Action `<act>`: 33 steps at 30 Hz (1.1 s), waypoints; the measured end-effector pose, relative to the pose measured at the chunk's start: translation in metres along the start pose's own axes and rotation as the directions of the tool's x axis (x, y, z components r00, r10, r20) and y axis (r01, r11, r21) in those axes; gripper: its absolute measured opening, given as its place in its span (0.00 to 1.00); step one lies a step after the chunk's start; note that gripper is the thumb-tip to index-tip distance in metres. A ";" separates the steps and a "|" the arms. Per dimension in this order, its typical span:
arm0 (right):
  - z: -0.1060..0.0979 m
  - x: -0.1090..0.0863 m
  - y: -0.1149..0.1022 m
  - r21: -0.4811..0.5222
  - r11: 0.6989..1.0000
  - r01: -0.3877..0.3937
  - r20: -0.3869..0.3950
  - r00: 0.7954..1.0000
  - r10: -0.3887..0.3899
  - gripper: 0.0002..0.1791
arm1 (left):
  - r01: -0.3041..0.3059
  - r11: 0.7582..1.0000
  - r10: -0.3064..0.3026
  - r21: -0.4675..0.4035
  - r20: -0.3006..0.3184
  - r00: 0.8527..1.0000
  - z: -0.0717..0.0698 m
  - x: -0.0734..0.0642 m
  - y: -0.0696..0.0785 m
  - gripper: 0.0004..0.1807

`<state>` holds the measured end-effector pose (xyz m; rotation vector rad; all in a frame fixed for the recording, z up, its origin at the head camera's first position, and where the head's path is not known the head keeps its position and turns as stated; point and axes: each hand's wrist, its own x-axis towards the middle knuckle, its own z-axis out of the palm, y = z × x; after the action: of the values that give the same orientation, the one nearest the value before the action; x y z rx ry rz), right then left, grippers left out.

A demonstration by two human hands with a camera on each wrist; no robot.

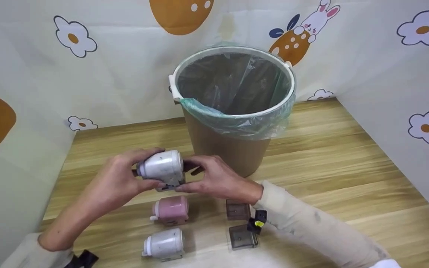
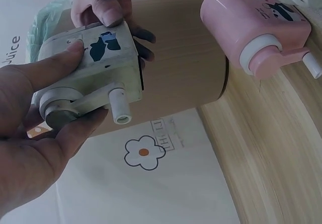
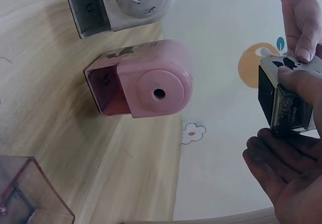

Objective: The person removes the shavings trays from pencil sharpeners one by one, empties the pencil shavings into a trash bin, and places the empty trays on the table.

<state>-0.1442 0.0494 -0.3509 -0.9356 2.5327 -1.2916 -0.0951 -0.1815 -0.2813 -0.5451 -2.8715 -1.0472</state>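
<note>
A white crank pencil sharpener (image 1: 162, 165) is held in the air in front of the bin. My left hand (image 1: 116, 180) grips its crank end, thumb on the printed face in the left wrist view. The crank handle (image 2: 119, 105) points out past my left fingers. My right hand (image 1: 218, 178) is at the other end, its thumb on the sharpener and its darkly smudged fingers (image 3: 274, 158) below the dark tray end (image 3: 292, 113). A pink pencil sharpener (image 1: 171, 210) and another white sharpener (image 1: 164, 243) lie on the table, their tray slots hollow in the right wrist view.
Two see-through shavings trays, a brownish one (image 1: 237, 209) and a grey one (image 1: 243, 237), sit under my right forearm. A tall brown bin (image 1: 229, 149) lined with a greenish plastic bag (image 1: 251, 126) stands behind my hands on the wood-grain table (image 1: 330, 156). Printed cloth walls (image 1: 117, 74) enclose the table.
</note>
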 end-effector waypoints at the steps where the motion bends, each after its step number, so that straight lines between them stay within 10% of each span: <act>1: 0.000 -0.001 0.001 0.005 1.000 -0.001 0.001 1.000 0.001 0.35 | -0.001 1.000 0.001 0.001 0.001 1.000 0.000 0.000 0.000 0.37; 33: 0.000 -0.008 0.007 0.053 0.998 -0.034 -0.006 0.999 0.034 0.35 | 0.003 1.000 -0.002 -0.026 0.059 0.998 0.004 0.001 0.002 0.37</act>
<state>-0.1409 0.0575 -0.3575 -0.8754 2.4954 -1.3474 -0.0952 -0.1770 -0.2824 -0.5834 -2.9134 -1.0885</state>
